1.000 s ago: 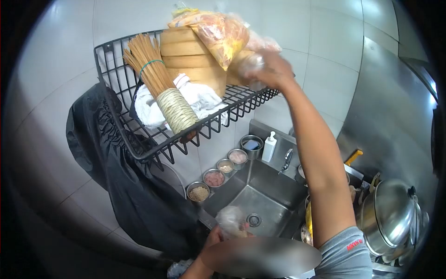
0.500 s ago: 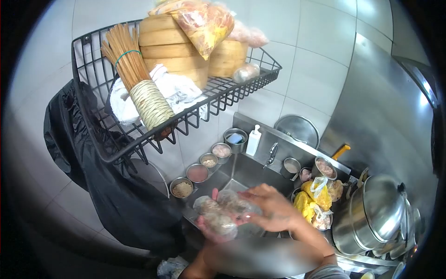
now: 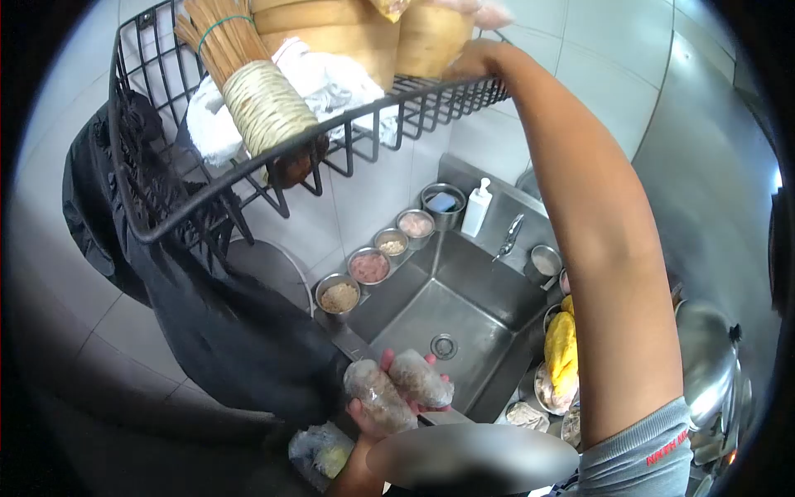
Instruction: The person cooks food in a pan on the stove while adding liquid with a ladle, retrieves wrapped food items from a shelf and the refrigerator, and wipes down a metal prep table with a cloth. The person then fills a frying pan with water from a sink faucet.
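My left hand (image 3: 363, 417) is low at the sink's near edge, palm up, with its fingers curled around two packets. The first wrapped packet (image 3: 377, 393) and the second wrapped packet (image 3: 421, 379) are rounded rolls in clear plastic with greyish-brown contents. My right arm stretches up across the view to the wire shelf (image 3: 348, 137). At the shelf's right end, my right hand (image 3: 476, 60) touches the area beside a bamboo steamer (image 3: 426, 41). Its fingers are mostly hidden, and whatever they grip does not show.
Small metal bowls of ingredients (image 3: 368, 267) line the left rim of the sink (image 3: 489, 311). A white pump bottle (image 3: 476, 209) and a tap (image 3: 512, 234) stand behind it. A skewer-like stick bundle (image 3: 269, 108) leans on the shelf. A large steel pot (image 3: 708, 356) is at right.
My right hand has left the packets and risen to the shelf's right end, where a small wrapped packet lay. My left hand keeps the two packets. The view has tipped downward.
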Demonstrator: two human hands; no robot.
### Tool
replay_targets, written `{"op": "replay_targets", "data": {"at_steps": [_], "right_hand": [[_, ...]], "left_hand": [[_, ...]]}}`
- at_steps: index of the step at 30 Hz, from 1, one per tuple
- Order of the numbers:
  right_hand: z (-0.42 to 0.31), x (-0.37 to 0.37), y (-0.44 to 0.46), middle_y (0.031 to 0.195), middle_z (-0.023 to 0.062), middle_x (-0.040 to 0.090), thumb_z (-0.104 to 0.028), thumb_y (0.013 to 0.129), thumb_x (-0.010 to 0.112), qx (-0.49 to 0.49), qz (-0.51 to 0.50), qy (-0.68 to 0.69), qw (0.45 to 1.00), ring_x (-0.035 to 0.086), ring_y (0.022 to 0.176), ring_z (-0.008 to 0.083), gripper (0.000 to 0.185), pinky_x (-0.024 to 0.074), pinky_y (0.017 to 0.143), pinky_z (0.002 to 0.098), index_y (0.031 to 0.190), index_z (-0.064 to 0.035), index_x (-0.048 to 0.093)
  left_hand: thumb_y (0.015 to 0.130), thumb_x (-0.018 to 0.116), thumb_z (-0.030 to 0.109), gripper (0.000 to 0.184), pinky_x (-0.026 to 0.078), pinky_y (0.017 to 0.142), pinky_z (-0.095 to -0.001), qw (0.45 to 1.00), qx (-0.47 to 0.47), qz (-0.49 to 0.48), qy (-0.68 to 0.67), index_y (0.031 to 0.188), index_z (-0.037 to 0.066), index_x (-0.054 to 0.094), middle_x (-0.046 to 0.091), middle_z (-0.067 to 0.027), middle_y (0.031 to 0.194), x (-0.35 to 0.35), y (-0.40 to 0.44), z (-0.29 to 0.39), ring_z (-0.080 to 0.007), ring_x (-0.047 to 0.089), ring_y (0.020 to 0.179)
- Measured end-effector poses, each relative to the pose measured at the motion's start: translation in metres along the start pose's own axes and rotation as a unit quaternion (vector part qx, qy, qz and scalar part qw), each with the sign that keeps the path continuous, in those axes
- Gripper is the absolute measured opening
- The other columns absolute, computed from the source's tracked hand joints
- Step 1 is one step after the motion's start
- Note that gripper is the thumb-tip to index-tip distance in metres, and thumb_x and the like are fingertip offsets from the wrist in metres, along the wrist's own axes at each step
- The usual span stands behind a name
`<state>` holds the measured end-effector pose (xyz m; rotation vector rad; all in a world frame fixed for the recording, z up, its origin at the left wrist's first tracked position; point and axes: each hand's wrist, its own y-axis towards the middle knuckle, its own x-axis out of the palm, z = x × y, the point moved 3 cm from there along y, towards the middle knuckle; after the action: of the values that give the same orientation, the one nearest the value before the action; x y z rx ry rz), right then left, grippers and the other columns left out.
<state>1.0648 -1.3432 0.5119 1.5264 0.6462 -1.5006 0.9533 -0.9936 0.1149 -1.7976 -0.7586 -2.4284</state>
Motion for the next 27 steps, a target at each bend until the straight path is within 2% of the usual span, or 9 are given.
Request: {"op": "replay_targets", "data": {"at_steps": [5,6,7,10,13,14,15,19,27], "right_hand": [[0.017,-0.009,-0.009,0.123,0.0234,0.057,-0.039,0.081,0.063,-0.055,0.043,0.259,0.963,0.056,0.115,0.0286,0.052,0.0465,0.093,0.0366,0.119,-0.0032,0.06],[0.007,-0.021,-0.055,0.118,0.0174,0.062,-0.037,0.074,0.061,-0.109,0.306,0.269,0.907,0.063,0.086,0.0275,0.057,0.0519,0.076,0.0361,0.12,-0.003,0.059],[0.012,-0.023,-0.071,0.118,0.0174,0.062,-0.037,0.074,0.061,-0.093,0.302,0.265,0.911,0.063,0.086,0.0275,0.057,0.0519,0.076,0.0361,0.12,-0.003,0.059],[0.042,-0.013,-0.123,0.076,0.003,0.052,-0.014,0.073,0.073,0.021,0.294,0.637,0.713,0.048,0.061,0.0124,0.078,0.0377,0.046,0.028,0.139,-0.0119,0.032],[0.051,0.003,-0.223,0.122,0.0258,0.047,-0.025,0.086,0.065,-0.107,0.253,0.89,0.364,0.048,0.114,0.0389,0.04,0.042,0.1,0.0456,0.115,-0.0061,0.045],[0.059,0.015,-0.257,0.139,0.035,0.033,-0.038,0.086,0.064,-0.131,0.16,0.909,0.361,0.045,0.125,0.0373,0.071,0.0464,0.096,0.0416,0.136,0.0041,0.038],[0.062,0.035,-0.294,0.135,0.0251,0.044,-0.033,0.086,0.064,-0.1,0.131,0.952,0.259,0.043,0.125,0.0388,0.061,0.0413,0.105,0.0444,0.133,0.0005,0.043],[0.04,0.127,-0.439,0.143,0.0194,0.032,-0.007,0.08,0.06,0.011,0.181,0.927,0.327,0.051,0.112,0.0431,0.078,0.0566,0.084,0.0417,0.148,-0.0177,0.024],[0.01,0.21,-0.637,0.127,0.0118,0.049,-0.007,0.059,0.068,0.244,0.243,0.828,0.443,0.054,0.11,0.0269,0.089,0.0499,0.087,0.0404,0.139,-0.0088,0.031]], "left_hand": [[0.069,0.065,0.071,0.093,0.029,0.094,-0.0759,0.999,0.015,0.032,0.041,0.146,0.035,0.026,0.021,-0.0281,0.148,-0.014,-0.012,0.002,-0.0545,0.027,0.13],[0.069,0.064,0.072,0.094,0.031,0.093,-0.0761,0.997,0.025,0.042,0.056,0.146,0.035,0.025,0.023,-0.0276,0.146,-0.013,-0.011,0.002,-0.0541,0.03,0.128],[0.069,0.063,0.074,0.094,0.032,0.092,-0.0762,0.996,0.035,0.051,0.071,0.146,0.036,0.024,0.025,-0.027,0.145,-0.012,-0.01,0.0,-0.0537,0.033,0.127],[0.068,0.061,0.076,0.096,0.034,0.089,-0.0766,0.994,0.034,0.079,0.068,0.146,0.035,0.023,0.029,-0.0261,0.143,-0.014,-0.009,-0.011,-0.0532,0.036,0.124],[0.067,0.062,0.075,0.098,0.035,0.088,-0.0766,0.995,0.037,0.085,0.047,0.147,0.034,0.023,0.031,-0.0256,0.142,-0.016,-0.008,-0.026,-0.0511,0.038,0.124],[0.067,0.063,0.075,0.098,0.035,0.088,-0.0763,0.997,0.026,0.064,0.037,0.147,0.033,0.023,0.031,-0.0254,0.143,-0.018,-0.005,-0.031,-0.0504,0.039,0.124],[0.067,0.064,0.074,0.098,0.036,0.088,-0.076,0.998,0.017,0.046,0.031,0.147,0.033,0.023,0.031,-0.0253,0.143,-0.019,-0.005,-0.034,-0.0497,0.039,0.124],[0.068,0.069,0.066,0.091,0.042,0.085,-0.0723,0.999,0.004,-0.009,0.047,0.142,0.03,0.031,0.035,-0.0244,0.139,-0.012,0.0,-0.051,-0.0474,0.043,0.12],[0.064,0.074,0.053,0.085,0.042,0.086,-0.0726,0.998,0.004,-0.01,0.066,0.138,0.028,0.037,0.038,-0.0223,0.136,0.033,-0.046,-0.113,-0.0479,0.046,0.116]]}}
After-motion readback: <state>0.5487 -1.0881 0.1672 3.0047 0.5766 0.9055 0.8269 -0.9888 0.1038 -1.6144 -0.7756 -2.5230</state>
